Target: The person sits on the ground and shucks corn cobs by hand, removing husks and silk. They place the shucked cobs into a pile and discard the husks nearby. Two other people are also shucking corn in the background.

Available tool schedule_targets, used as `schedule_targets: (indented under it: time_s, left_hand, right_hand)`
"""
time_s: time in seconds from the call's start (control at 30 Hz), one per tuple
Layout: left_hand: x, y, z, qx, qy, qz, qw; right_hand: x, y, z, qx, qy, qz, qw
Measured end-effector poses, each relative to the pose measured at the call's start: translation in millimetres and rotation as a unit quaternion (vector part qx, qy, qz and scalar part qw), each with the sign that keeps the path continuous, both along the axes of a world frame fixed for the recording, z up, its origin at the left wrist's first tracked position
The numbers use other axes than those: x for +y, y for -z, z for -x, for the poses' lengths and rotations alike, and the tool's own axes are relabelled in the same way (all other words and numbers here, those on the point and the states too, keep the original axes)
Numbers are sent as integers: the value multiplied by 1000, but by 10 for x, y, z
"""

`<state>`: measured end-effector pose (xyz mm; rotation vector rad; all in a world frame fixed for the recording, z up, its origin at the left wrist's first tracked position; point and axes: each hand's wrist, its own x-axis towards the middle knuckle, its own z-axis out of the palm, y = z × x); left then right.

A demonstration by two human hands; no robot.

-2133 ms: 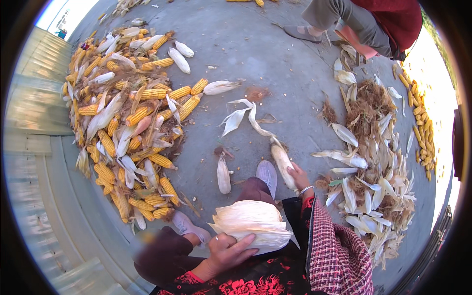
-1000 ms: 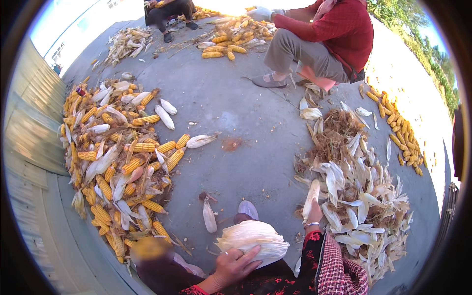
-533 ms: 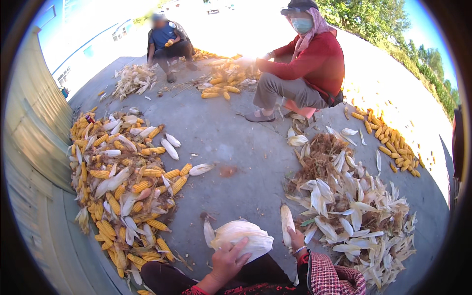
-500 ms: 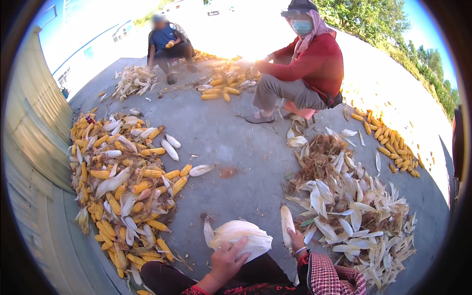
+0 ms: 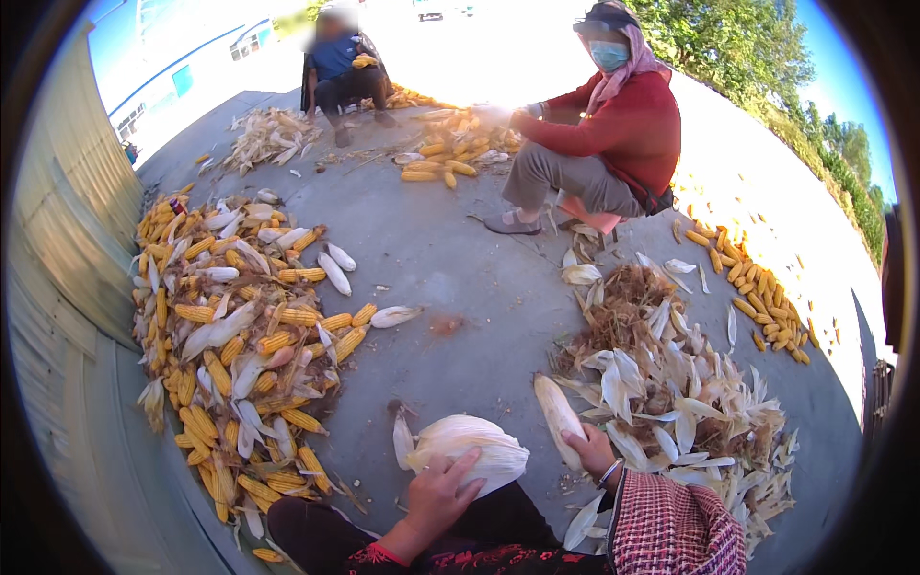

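My left hand (image 5: pixel 443 496) is closed on a broad, pale corn husk (image 5: pixel 471 448) spread out like a fan; whether a cob lies inside is hidden. A slimmer piece of husk with a dark tip (image 5: pixel 402 436) sticks up at the left end of it. My right hand (image 5: pixel 594 452) grips the lower end of a corn ear in pale husk (image 5: pixel 556 412), which tilts up and to the left. Both hands are low in the view, over my dark-trousered legs.
Yellow corn cobs mixed with husks (image 5: pixel 240 335) are heaped at left beside a metal wall (image 5: pixel 77 259). Loose husks (image 5: pixel 690 412) pile up at right. One person in red (image 5: pixel 613 134) sits ahead; another in blue (image 5: pixel 337 67) sits farther back, near more corn (image 5: pixel 450 149).
My right hand has moved slightly up and right with the corn ear. My left hand stays on the broad husk. The far person's hand with corn shows farther right.
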<state>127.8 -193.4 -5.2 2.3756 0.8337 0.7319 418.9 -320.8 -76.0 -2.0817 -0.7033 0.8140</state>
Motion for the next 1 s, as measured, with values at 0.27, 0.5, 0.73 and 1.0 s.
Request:
schedule_targets:
  time_s: [0.27,0.5,0.73,1.0]
  left_hand:
    - [25,73,-32,2,19,2,1000]
    - [-25,243,58,-36,-5,11,999]
    - [-23,161,105,-23,9,56,998]
    - [-115,-78,1040,-291,111,458,833]
  right_hand:
    - [1595,-1578,1113,321,-57,-387,863]
    - [2013,-1034,1655,380,-140,-284,869]
    - [2061,-772,1510,357,-98,-239,898]
    - [2067,-819,1580,310,-111,-205,922]
